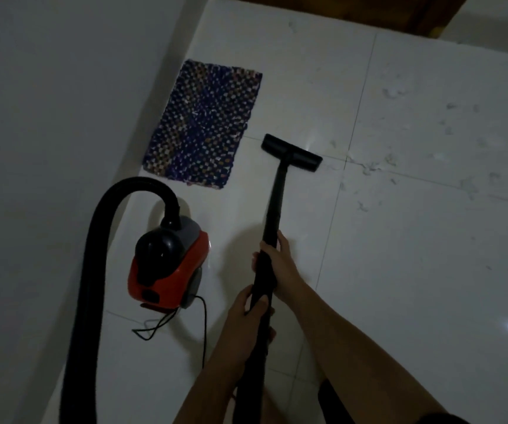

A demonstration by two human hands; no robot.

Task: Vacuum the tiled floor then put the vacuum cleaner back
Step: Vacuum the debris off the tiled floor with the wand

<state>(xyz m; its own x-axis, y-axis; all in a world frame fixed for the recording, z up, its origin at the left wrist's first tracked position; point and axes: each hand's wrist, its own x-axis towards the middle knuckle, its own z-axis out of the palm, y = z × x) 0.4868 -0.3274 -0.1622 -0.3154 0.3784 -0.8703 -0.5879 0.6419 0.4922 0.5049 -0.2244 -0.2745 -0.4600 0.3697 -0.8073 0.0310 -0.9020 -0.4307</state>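
Vacuum wand point(277, 191), seemingly plastic, glossy tiles point(399, 270)

Right of my right hand point(278, 261) on the wand point(274, 203) the tiled floor point(414, 286) lies open, with only pale scraps point(369, 169) strewn ahead past the floor head point(291, 153). Left of my left hand point(246, 307) I have less room: the vacuum body point(167, 264) stands near, its cord point(199, 325) trailing between, its hose point(105, 240) arching along the wall point(32, 117). A woven mat point(203, 123) lies ahead-left.

The glossy tiled floor point(414, 270) is carrying a woven blue mat point(203, 123), a red canister vacuum cleaner point(167, 264), its floor nozzle point(291, 152) and white scraps point(365, 169) lying scattered rightward
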